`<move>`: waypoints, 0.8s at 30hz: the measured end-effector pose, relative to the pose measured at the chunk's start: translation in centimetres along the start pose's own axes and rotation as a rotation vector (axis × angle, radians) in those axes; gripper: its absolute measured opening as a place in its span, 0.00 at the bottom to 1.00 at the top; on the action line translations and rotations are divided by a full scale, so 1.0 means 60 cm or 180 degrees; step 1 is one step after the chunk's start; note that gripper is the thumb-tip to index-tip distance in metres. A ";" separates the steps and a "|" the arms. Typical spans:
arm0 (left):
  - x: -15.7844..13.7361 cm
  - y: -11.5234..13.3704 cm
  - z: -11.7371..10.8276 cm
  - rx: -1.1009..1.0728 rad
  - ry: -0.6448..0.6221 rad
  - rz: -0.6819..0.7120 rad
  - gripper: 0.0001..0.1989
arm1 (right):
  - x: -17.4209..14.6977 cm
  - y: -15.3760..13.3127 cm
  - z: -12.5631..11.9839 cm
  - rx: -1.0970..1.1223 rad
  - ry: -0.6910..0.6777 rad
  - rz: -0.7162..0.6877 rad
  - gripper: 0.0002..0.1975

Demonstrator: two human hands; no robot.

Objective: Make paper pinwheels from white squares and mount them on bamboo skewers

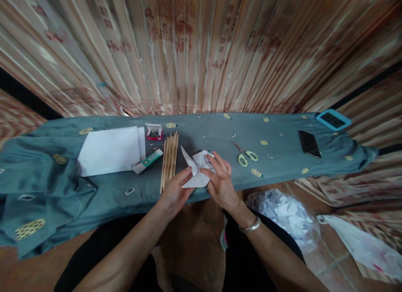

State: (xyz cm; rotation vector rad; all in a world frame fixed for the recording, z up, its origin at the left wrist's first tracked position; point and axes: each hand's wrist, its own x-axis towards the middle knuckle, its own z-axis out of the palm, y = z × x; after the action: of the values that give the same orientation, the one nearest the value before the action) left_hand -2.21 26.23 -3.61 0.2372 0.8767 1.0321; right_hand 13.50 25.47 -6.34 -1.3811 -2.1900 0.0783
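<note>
Between my hands is a folded white paper pinwheel (197, 181), its flaps curling up toward the middle. My left hand (177, 191) grips its lower left side, thumb on top. With my right hand (221, 179) I pinch the paper near its centre and right flap; the fingertips partly cover it. Just left of the paper lies a bundle of thin wooden sticks (170, 160). A green and white glue stick (150, 160) rests beside them, below a small open red box (154, 133) of dark metal pins.
A stack of white paper (108, 151) lies at the left on the cloth-covered table (213, 128). Right of my hands are green-handled scissors (244, 153), a black phone (309, 144) and a blue-framed device (333, 119). A clear bag of white paper pieces (284, 216) sits on the floor.
</note>
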 end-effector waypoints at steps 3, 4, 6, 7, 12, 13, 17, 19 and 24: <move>0.001 -0.002 -0.004 0.0121 -0.0085 0.0069 0.07 | -0.005 -0.008 -0.006 -0.0182 -0.0047 -0.0127 0.18; 0.001 -0.001 -0.005 0.0165 -0.0101 0.0094 0.07 | -0.007 -0.010 -0.007 -0.0225 -0.0051 -0.0172 0.18; 0.002 0.001 -0.008 0.0229 -0.0143 0.0156 0.08 | -0.009 -0.016 -0.007 -0.0298 -0.0047 -0.0260 0.19; 0.002 0.002 -0.009 0.0256 -0.0189 0.0198 0.10 | -0.010 -0.019 -0.007 -0.0324 -0.0034 -0.0303 0.20; 0.002 0.007 -0.009 0.0453 -0.0310 0.0425 0.23 | -0.014 -0.032 -0.003 -0.0308 0.0111 -0.0434 0.25; 0.001 0.007 -0.008 0.0486 -0.0293 0.0462 0.24 | -0.015 -0.034 -0.003 -0.0281 0.0122 -0.0440 0.26; -0.001 0.007 -0.006 0.0527 -0.0212 0.0552 0.23 | -0.017 -0.041 -0.008 -0.0126 0.0141 -0.0369 0.27; -0.002 0.007 -0.004 0.0532 -0.0174 0.0556 0.23 | -0.018 -0.043 -0.012 -0.0048 0.0166 -0.0350 0.27; -0.006 0.010 -0.001 0.0485 -0.0182 0.0553 0.25 | -0.020 -0.045 -0.021 0.0139 0.0201 -0.0401 0.28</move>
State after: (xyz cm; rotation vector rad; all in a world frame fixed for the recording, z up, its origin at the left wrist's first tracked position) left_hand -2.71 26.24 -3.17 0.4757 0.8953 1.1146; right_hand 12.29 22.89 -4.89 -1.2031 -2.2038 0.0356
